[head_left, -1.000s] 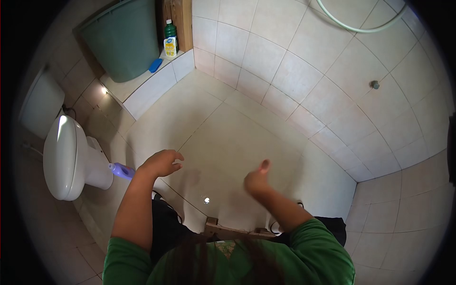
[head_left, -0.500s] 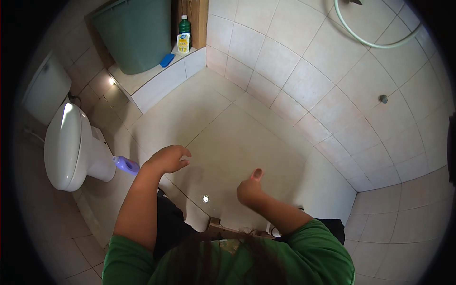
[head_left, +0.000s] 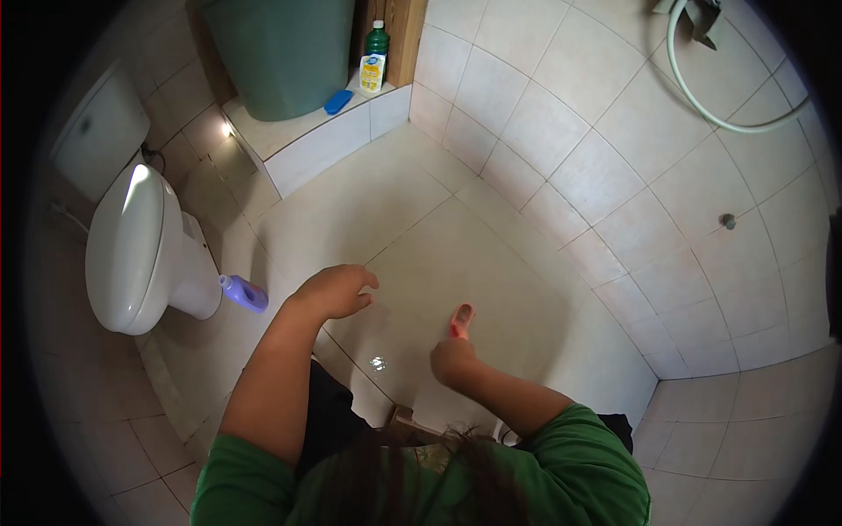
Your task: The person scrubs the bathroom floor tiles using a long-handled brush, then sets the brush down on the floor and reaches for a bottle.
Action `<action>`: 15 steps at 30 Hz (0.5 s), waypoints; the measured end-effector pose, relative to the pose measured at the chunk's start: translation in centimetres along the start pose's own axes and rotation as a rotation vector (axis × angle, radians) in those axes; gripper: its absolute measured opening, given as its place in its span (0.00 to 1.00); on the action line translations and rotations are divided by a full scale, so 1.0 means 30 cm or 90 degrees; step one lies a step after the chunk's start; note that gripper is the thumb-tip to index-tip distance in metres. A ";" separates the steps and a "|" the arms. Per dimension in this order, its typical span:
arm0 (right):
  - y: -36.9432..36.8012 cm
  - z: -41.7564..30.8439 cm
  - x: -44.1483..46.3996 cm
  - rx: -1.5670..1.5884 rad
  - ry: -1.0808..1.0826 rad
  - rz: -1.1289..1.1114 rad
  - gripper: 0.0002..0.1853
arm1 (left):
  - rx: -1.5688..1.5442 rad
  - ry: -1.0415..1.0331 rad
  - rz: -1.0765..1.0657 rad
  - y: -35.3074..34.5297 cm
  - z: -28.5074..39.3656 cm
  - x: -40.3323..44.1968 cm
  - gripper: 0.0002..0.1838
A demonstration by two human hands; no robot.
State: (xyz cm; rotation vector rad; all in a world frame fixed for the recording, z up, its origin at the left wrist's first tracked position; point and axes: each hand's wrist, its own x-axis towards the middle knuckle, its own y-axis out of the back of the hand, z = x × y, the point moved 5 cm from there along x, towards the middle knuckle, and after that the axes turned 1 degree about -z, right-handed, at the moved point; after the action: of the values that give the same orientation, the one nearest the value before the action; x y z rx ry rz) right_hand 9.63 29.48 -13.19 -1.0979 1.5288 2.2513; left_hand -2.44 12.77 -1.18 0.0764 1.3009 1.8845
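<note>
Over the tiled floor [head_left: 412, 245], my left hand [head_left: 335, 291] hangs with thumb and fingers apart and nothing in it. To its right, my right hand [head_left: 452, 359] is closed around a small pinkish-red object [head_left: 461, 321] with a dark oval on its end. Most of that object is hidden by the hand, so its kind is unclear. Left of my left forearm, a purple bottle [head_left: 246, 294] stands on the floor beside the white toilet [head_left: 132, 254].
A large green bin [head_left: 285, 61] sits on a tiled ledge [head_left: 320, 149]. Beside it are a blue brush-like item [head_left: 338, 102] and a green bottle with a yellow-white label [head_left: 373, 66]. A pale hose [head_left: 693, 101] hangs on the right wall, above a small tap fitting [head_left: 727, 222].
The view has shifted, so the room appears moved slightly right. My right hand, with the pinkish-red object, has turned and come a little closer to my left hand. My left hand keeps its shape.
</note>
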 end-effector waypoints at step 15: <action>-0.267 0.258 0.349 0.216 -0.292 0.167 0.08 | -0.001 0.008 -0.035 -0.010 -0.015 0.046 0.15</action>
State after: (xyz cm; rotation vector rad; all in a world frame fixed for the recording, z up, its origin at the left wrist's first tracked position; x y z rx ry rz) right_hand 3.08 37.34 -24.52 -0.2754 1.8233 2.0834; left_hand -3.37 13.37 -2.16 0.0278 1.2975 1.8423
